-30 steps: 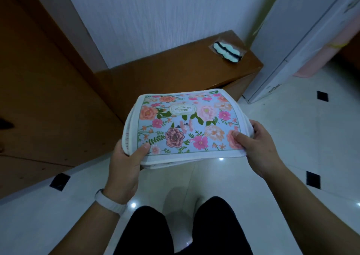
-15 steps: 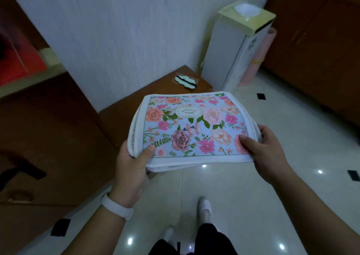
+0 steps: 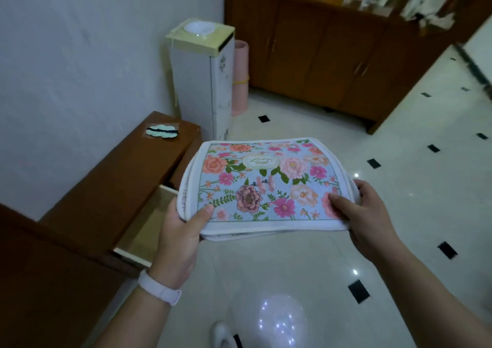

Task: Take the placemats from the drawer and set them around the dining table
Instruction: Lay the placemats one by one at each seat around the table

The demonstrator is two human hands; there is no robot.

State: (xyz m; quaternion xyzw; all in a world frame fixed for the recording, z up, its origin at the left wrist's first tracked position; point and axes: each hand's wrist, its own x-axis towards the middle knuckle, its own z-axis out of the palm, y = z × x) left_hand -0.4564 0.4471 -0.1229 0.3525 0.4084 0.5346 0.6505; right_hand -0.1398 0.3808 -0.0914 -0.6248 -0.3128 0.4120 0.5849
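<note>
Pale tiled floor (image 3: 399, 214) with dark insets, spread from 2 to 6 o'clock. Tall brown wall cabinet (image 3: 332, 49) at 1 o'clock. Low brown sideboard (image 3: 111, 182) at 9 o'clock, with drawer (image 3: 149, 228) pulled open at 8 o'clock. White upright stand (image 3: 197, 81) at 12 o'clock, just beside the sideboard's far end. No dining table in view.

Stack of floral placemats (image 3: 266, 185) at centre, held roughly level above the floor and clear of the drawer. Several white-edged layers visible at the near edge, exact count unclear. Grasped at the stack's 8 o'clock corner by left hand (image 3: 178, 238), thumb on top, fingers hidden beneath. Grasped at the 4 o'clock corner by right hand (image 3: 364, 214), thumb pressed on the print, fingers wrapped round the edge. Pale wristband (image 3: 159, 290) on the left wrist.

Judged stage: mats fetched, carriage to the table pending. Possible faults:
- lower mats sliding out, from a slack pinch on soft, sagging layers;
- shin or hip striking the drawer, if left open;
- footing lost on the glossy floor, with eyes on the load.
</note>
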